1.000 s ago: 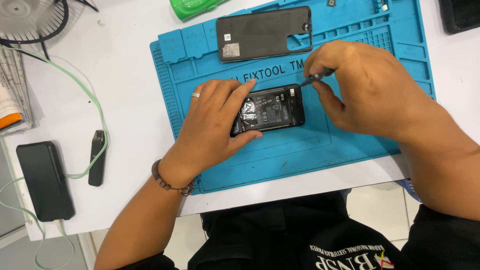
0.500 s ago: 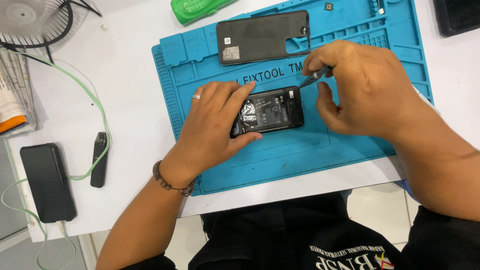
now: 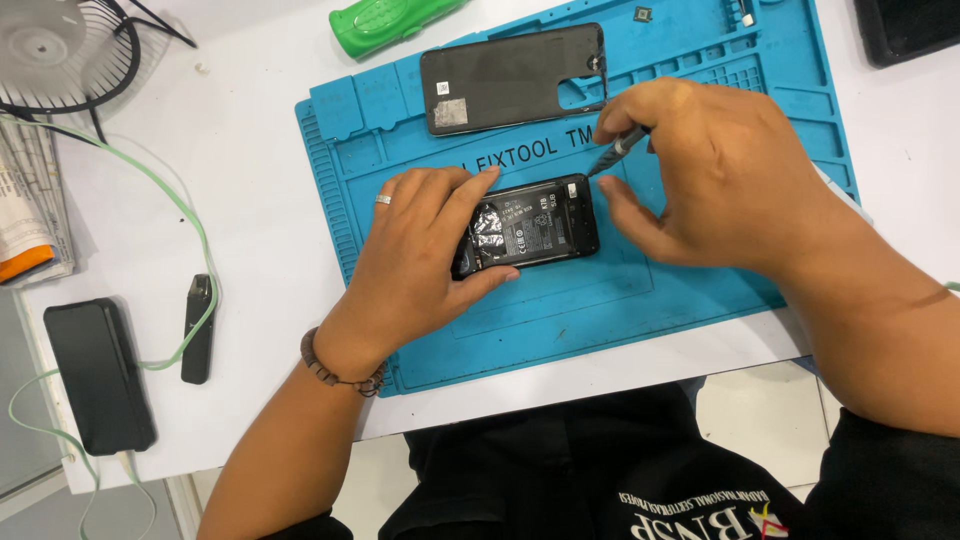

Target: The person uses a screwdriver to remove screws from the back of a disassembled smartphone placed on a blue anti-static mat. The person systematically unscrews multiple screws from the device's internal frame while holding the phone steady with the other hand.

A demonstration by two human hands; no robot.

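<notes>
The left hand (image 3: 415, 265) lies flat over the left end of an opened phone (image 3: 535, 225), fingers spread and pressing down on it, the thumb along its near edge and the fingertips along its far edge; a ring sits on one finger and a beaded bracelet (image 3: 335, 368) circles the wrist. The phone lies back-side up with its dark inner parts showing, near the middle of the blue repair mat (image 3: 620, 300), its long side running left to right. The right hand (image 3: 715, 185) is closed around a thin screwdriver (image 3: 618, 148), pinched between thumb and fingers, with the tip angled down toward the phone's far right corner; whether the tip touches the phone I cannot tell.

Beyond the phone, toward the far edge of the mat, lies the dark back cover (image 3: 510, 78), flat and apart from the phone, with a camera cut-out at its right end. A green tool handle (image 3: 385, 22) lies on the white tabletop (image 3: 250, 180) just past the mat's far left corner. At the far left corner of the tabletop stands a small fan (image 3: 60, 50) with a wire guard. Near the left edge a black phone (image 3: 98, 372) lies flat with a pale green cable (image 3: 185, 225) looping by it, and a small black stick-shaped device (image 3: 199, 328) lies just beside it. A stack of papers (image 3: 30, 215) sits at the left edge
</notes>
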